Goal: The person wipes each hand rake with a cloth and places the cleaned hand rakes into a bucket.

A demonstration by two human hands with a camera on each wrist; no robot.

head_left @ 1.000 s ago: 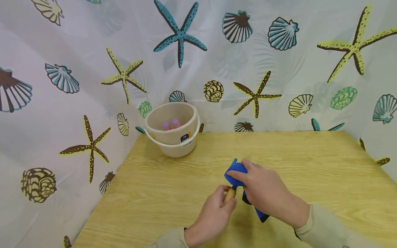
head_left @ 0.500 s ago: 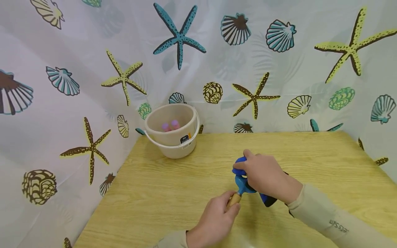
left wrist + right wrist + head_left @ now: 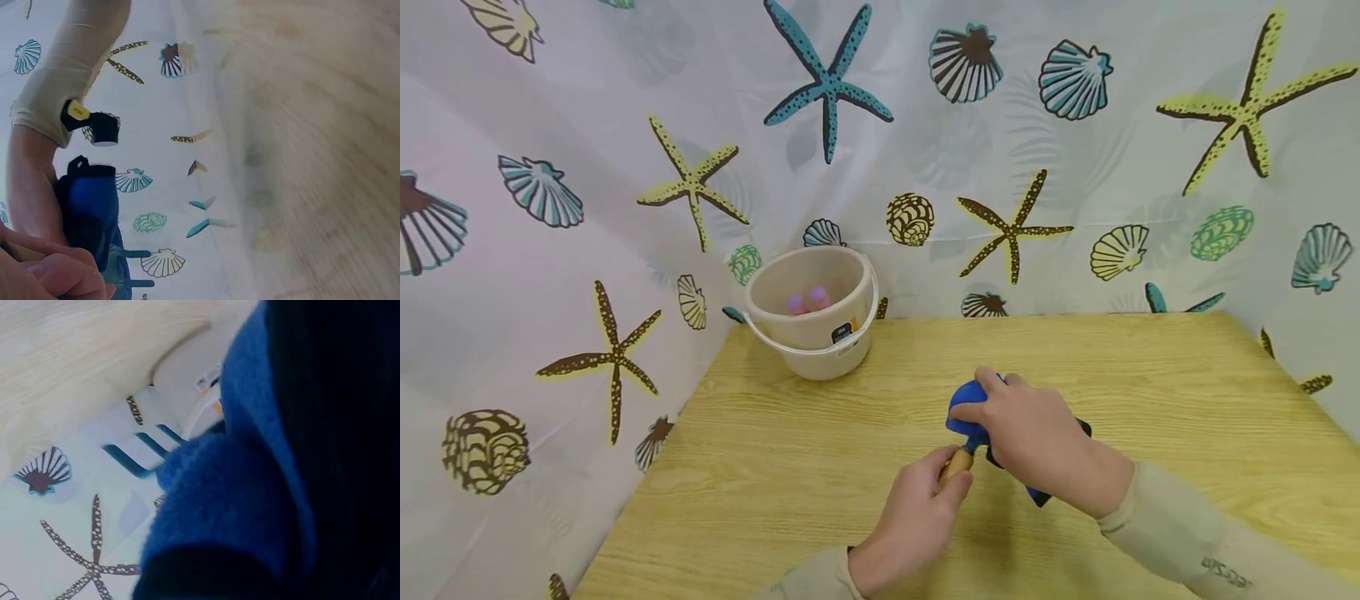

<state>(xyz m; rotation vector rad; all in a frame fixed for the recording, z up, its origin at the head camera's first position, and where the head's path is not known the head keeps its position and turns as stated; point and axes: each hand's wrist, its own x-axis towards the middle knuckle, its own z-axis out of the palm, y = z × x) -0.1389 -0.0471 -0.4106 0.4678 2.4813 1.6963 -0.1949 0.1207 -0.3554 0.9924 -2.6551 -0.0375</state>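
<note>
In the head view my left hand (image 3: 910, 512) grips the wooden handle (image 3: 956, 468) of a small garden hand fork. Just beyond it, my right hand (image 3: 1037, 437) holds a blue cloth (image 3: 966, 404) with black edging against the fork's metal head, most of which is covered. Part of the cloth hangs below the right hand. Teal tines (image 3: 134, 254) poke out past the cloth in the left wrist view. From the right wrist, three tines (image 3: 125, 461) show beyond the fuzzy cloth (image 3: 200, 494), which hides the right fingers there.
A beige bucket (image 3: 820, 362) with a white handle stands at the back left of the wooden table (image 3: 760, 467). Inside it are two pink-and-purple items (image 3: 818, 298). A curtain (image 3: 865, 167) printed with shells and starfish hangs behind the table and along its sides.
My right hand and the cloth slid right, baring the fork's blue neck, then came back left over it. The left hand kept its grip and shifted slightly.
</note>
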